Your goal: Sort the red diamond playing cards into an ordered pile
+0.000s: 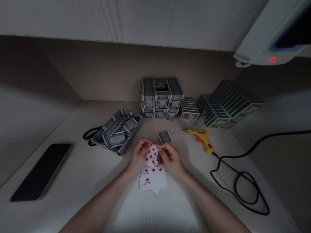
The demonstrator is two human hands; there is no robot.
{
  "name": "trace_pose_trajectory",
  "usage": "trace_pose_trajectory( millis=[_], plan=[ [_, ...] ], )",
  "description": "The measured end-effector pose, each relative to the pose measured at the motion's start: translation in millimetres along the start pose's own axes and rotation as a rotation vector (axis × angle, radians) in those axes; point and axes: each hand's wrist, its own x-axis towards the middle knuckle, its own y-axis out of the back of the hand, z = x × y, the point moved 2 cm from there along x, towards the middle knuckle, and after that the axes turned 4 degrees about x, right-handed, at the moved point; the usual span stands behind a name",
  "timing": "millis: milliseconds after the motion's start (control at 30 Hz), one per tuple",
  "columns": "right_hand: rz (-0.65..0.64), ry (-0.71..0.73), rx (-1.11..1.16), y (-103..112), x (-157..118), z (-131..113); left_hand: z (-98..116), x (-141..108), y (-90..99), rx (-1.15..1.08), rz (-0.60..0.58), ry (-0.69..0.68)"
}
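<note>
An eight of diamonds card (152, 155) is held up between both hands, its face toward the camera. My left hand (139, 157) pinches its left side, and my right hand (171, 158) grips its upper right edge, where a patterned back shows. Below the hands, a pile of face-up cards (154, 179) lies on the table, a seven and a five of diamonds visible. Just above my right hand rests a patterned piece (165, 137). To the left, an open tray made of patterned cards (119, 118) holds several loose card pieces (117, 139).
Patterned card boxes (161, 97) are stacked at the back. Right of them stand card packs (216, 108). A yellow glue gun (202, 137) lies right with its black cable (234, 191). A black phone (41, 171) is at left, a white device (264, 38) upper right.
</note>
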Motion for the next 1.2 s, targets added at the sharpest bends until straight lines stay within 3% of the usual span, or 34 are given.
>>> trace_pose_trajectory(
  millis=[233,367,533,633,733,933,1200],
  plan=[
    [-0.05,-0.014,0.03,0,-4,-1,-2,0,1.8,0.015,0.001,-0.014],
    [-0.117,-0.082,0.215,0,-2,-6,1,-1,1.9,0.105,0.027,-0.061],
    [-0.232,-0.337,0.496,-2,5,-9,2,-6,2.8,0.198,0.057,-0.155],
    [-0.382,-0.519,0.463,-4,6,-5,0,-10,2.9,0.283,0.048,-0.22],
    [-0.474,-0.598,0.419,-4,4,0,-1,-13,2.7,0.362,0.032,-0.299],
    [-0.494,-0.602,0.427,-2,4,4,0,-12,2.1,0.38,0.04,-0.303],
    [-0.395,-0.427,0.433,-5,5,-2,0,-2,4.0,0.223,0.12,-0.207]
  ],
)
